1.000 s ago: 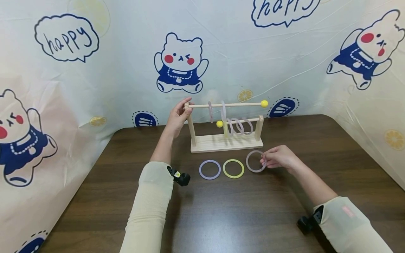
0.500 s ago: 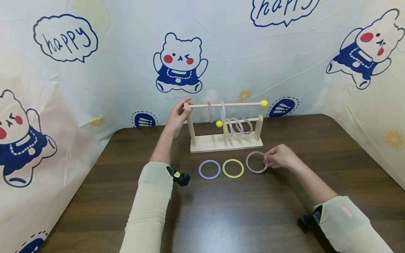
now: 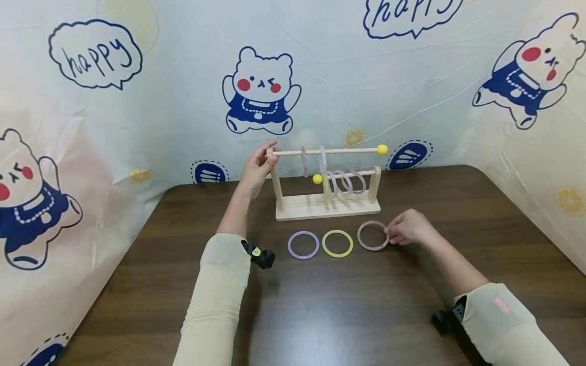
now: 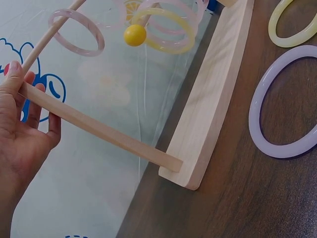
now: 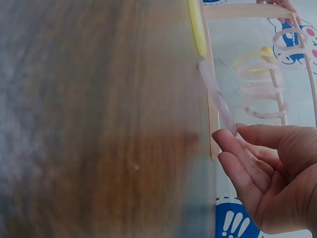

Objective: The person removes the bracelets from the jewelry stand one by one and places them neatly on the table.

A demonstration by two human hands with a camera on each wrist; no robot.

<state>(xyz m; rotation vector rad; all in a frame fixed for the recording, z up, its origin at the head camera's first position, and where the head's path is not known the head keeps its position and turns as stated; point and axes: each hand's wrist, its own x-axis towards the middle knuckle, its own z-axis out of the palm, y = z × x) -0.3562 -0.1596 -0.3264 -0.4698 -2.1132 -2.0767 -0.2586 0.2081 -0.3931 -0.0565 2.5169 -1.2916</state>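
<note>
My left hand (image 3: 257, 172) grips the top of the left post of a wooden ring rack (image 3: 302, 209), thumb in front and fingers behind. Two pale rings hang on its upper rod (image 3: 348, 151); several more, including a yellow one (image 4: 185, 42), hang on the lower rod. At the front right of the rack, my right hand (image 3: 409, 227) pinches the right edge of a pale mauve ring (image 3: 368, 248) between thumb and fingertips. The ring lies nearly flat, at or just above the table; in the right wrist view its near end (image 5: 225, 111) meets the fingertips.
A yellow-green ring (image 3: 338, 255) and a lilac ring (image 3: 303, 257) lie flat in a row left of the mauve one. Yellow balls (image 3: 382, 149) cap the rod ends. A printed curtain (image 3: 183, 101) hangs behind the brown table (image 3: 311, 315).
My right hand has shifted slightly right, and the mauve ring has tipped flatter and moved a little right with it. The left hand stays on the post.
</note>
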